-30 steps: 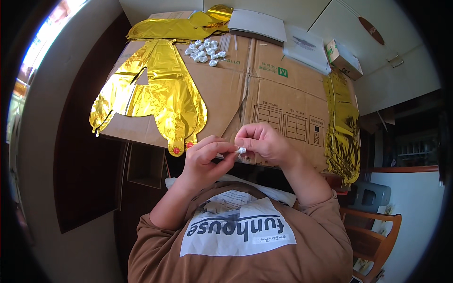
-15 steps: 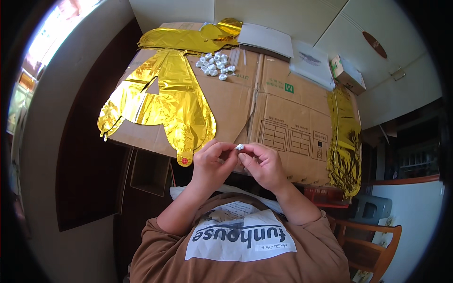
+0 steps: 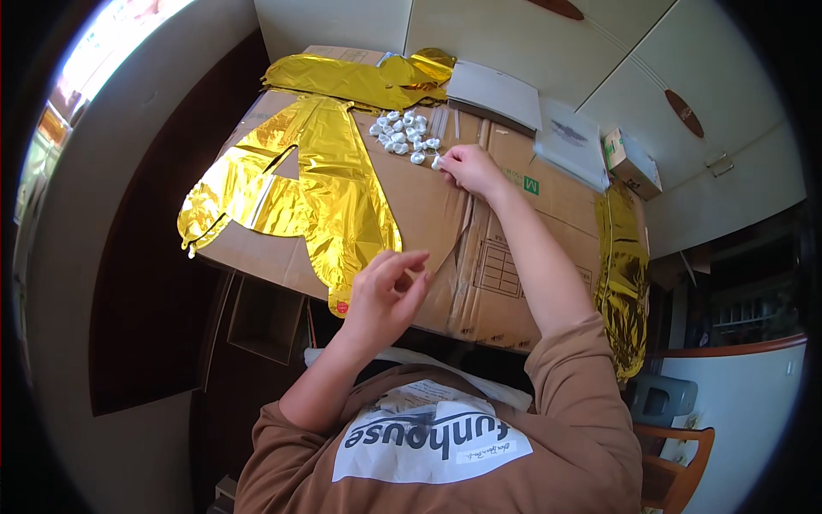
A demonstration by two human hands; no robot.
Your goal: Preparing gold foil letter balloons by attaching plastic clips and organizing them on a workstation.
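My right hand [image 3: 471,170] reaches over the cardboard, fingertips pinched on a small white crumpled bundle [image 3: 437,163]. Just beyond it lies a pile of similar white bundles [image 3: 398,131], with one bundle [image 3: 418,158] slightly apart on the near side. My left hand [image 3: 387,287] hovers at the near edge of the cardboard, fingers loosely curled and apart, with nothing in them. Beside it, a flat gold foil balloon shaped like a letter [image 3: 330,184] spreads over the left part of the cardboard. The near tip of that balloon is next to my left wrist.
Flattened cardboard [image 3: 419,201] covers the table. More gold foil [image 3: 342,79] lies at the back left, and another gold foil piece [image 3: 621,283] hangs over the right edge. A white box [image 3: 494,90], a clear flat packet [image 3: 569,141] and a small carton [image 3: 632,161] stand along the back.
My hands were together near the front edge, holding a white bundle. My right hand has carried it forward to the pile; my left hand has let go and stayed near the front edge.
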